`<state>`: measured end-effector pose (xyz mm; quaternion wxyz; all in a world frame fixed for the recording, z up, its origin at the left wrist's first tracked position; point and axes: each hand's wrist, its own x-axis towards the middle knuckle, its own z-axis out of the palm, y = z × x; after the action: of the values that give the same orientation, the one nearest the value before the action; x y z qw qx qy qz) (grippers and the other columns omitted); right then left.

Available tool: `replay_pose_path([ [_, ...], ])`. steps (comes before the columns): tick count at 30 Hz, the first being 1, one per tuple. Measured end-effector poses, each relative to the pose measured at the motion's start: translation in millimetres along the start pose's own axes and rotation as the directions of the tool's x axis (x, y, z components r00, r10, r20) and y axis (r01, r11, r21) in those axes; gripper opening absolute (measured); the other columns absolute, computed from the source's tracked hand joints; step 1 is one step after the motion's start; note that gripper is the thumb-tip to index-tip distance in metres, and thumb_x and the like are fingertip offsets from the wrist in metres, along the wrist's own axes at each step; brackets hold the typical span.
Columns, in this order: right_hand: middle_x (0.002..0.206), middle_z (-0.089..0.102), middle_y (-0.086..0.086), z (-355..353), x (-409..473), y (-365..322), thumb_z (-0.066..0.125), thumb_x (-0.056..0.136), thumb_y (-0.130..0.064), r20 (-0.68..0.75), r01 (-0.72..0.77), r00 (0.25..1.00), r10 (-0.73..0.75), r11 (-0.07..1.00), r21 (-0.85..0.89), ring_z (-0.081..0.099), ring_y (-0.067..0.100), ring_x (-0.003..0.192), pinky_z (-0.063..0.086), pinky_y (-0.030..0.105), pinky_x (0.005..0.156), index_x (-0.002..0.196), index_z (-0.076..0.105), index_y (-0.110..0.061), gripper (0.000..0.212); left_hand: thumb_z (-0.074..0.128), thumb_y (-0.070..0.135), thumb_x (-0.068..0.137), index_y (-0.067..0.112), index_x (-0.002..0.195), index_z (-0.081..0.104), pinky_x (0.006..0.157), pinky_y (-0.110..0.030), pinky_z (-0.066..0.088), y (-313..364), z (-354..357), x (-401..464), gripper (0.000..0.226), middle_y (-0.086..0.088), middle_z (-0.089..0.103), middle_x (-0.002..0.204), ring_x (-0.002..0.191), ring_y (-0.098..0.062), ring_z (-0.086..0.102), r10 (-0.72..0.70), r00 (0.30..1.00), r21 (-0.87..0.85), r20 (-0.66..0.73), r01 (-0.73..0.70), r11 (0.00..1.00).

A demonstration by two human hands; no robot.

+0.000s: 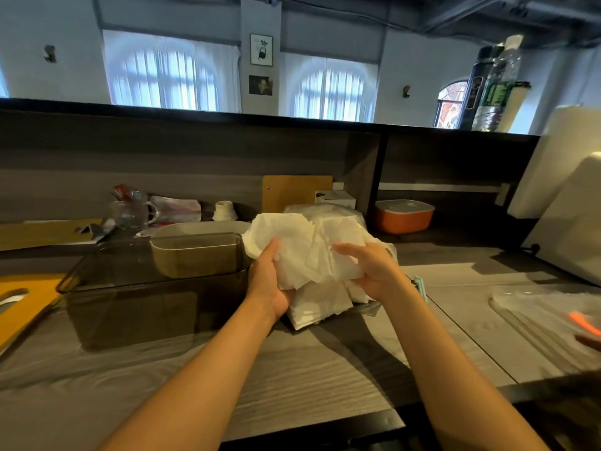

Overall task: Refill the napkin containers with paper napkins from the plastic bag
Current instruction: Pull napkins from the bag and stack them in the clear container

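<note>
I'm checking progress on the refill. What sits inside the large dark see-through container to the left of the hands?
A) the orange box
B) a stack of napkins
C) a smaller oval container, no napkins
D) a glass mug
C: only a smaller oval container shows through the dark container; the napkins are in both hands.

Soft, crumpled white paper napkins [305, 255] at centre; smoky translucent glossy plastic container [153, 288] left of them; matt grey wood-grain worktop [292, 385] below; clear glass mug [131, 211] at upper left.
</note>
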<state>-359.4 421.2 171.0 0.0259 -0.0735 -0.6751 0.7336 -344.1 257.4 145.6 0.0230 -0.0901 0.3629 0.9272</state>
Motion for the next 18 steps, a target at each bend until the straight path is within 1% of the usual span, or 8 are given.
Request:
replay_pose_path([
  [2, 0.120, 0.063, 0.011, -1.9, -3.4, -4.8, 0.077, 0.081, -0.019, -0.015, 0.081, 0.997, -0.080, 0.992, 0.096, 0.059, 0.031, 0.108, 0.053, 0.048, 0.091, 0.115, 0.061, -0.017, 0.038, 0.063, 0.040, 0.093, 0.023, 0.131, 0.058, 0.081, -0.046, 0.056, -0.1, -1.2, 2.1, 0.042, -0.010, 0.066, 0.124, 0.109, -0.032, 0.063, 0.001, 1.000, 0.003, -0.031, -0.001, 1.000],
  [4, 0.116, 0.064, 0.008, -4.2, -8.0, -9.7, 0.072, 0.086, -0.016, -0.012, 0.165, 0.986, -0.166, 0.960, 0.225, 0.060, 0.030, 0.108, 0.054, 0.048, 0.091, 0.109, 0.062, -0.021, 0.026, 0.061, 0.045, 0.093, 0.024, 0.134, 0.057, 0.081, -0.046, 0.056, -0.3, -0.7, 1.5, 0.047, -0.011, 0.066, 0.125, 0.110, -0.032, 0.063, -0.018, 1.000, 0.014, -0.012, 0.018, 1.000],
  [7, 0.117, 0.065, 0.007, -5.0, -13.9, -14.9, 0.070, 0.085, -0.014, 0.058, 0.246, 0.954, -0.293, 0.881, 0.404, 0.063, 0.028, 0.107, 0.058, 0.038, 0.081, 0.119, 0.060, -0.019, 0.035, 0.056, 0.056, 0.092, 0.026, 0.137, 0.053, 0.076, -0.046, 0.059, -0.9, -0.9, 1.6, 0.054, -0.011, 0.065, 0.127, 0.112, -0.033, 0.064, -0.031, 0.996, 0.032, 0.087, 0.028, 0.999],
  [9, 0.118, 0.067, 0.008, -2.6, -13.7, -12.7, 0.072, 0.080, -0.016, 0.086, 0.277, 0.933, -0.348, 0.854, 0.441, 0.066, 0.026, 0.107, 0.058, 0.038, 0.085, 0.125, 0.058, -0.017, 0.046, 0.055, 0.059, 0.090, 0.028, 0.139, 0.050, 0.075, -0.045, 0.059, -2.4, -1.2, 0.9, 0.059, -0.010, 0.064, 0.129, 0.114, -0.032, 0.063, -0.011, 0.989, 0.073, 0.149, 0.000, 0.997],
  [12, 0.110, 0.070, 0.005, 6.3, -12.8, -5.2, 0.071, 0.084, -0.010, 0.050, 0.302, 0.942, -0.332, 0.902, 0.308, 0.068, 0.024, 0.104, 0.057, 0.037, 0.085, 0.114, 0.063, -0.019, 0.032, 0.062, 0.062, 0.075, 0.031, 0.139, 0.051, 0.074, -0.044, 0.060, -5.5, 0.7, -2.2, 0.071, -0.007, 0.067, 0.127, 0.113, -0.030, 0.065, 0.013, 0.977, 0.152, 0.215, -0.046, 0.987],
  [14, 0.104, 0.071, 0.002, 12.7, -12.1, 0.7, 0.073, 0.084, -0.014, -0.029, 0.318, 0.948, -0.317, 0.945, 0.073, 0.066, 0.023, 0.102, 0.055, 0.036, 0.081, 0.106, 0.066, -0.022, 0.024, 0.067, 0.058, 0.070, 0.030, 0.136, 0.053, 0.082, -0.048, 0.058, -7.1, 1.8, -4.2, 0.073, -0.006, 0.068, 0.126, 0.114, -0.029, 0.064, 0.037, 0.974, 0.188, 0.225, -0.081, 0.979],
  [16, 0.102, 0.068, 0.000, 16.9, -13.0, 4.2, 0.074, 0.084, -0.021, -0.048, 0.302, 0.951, -0.305, 0.951, -0.065, 0.063, 0.020, 0.099, 0.053, 0.037, 0.077, 0.105, 0.066, -0.024, 0.023, 0.073, 0.046, 0.076, 0.029, 0.132, 0.056, 0.089, -0.052, 0.055, -9.3, 1.3, -2.2, 0.061, -0.005, 0.069, 0.122, 0.113, -0.028, 0.065, 0.079, 0.980, 0.221, 0.184, -0.119, 0.968],
  [18, 0.104, 0.066, -0.001, 17.3, -14.3, 4.2, 0.074, 0.085, -0.026, -0.021, 0.262, 0.964, -0.264, 0.964, -0.047, 0.061, 0.018, 0.098, 0.053, 0.041, 0.082, 0.108, 0.063, -0.024, 0.026, 0.071, 0.029, 0.088, 0.025, 0.129, 0.058, 0.084, -0.050, 0.057, -11.2, 0.8, 1.1, 0.044, -0.005, 0.071, 0.116, 0.106, -0.028, 0.068, 0.118, 0.987, 0.253, 0.107, -0.142, 0.957],
])
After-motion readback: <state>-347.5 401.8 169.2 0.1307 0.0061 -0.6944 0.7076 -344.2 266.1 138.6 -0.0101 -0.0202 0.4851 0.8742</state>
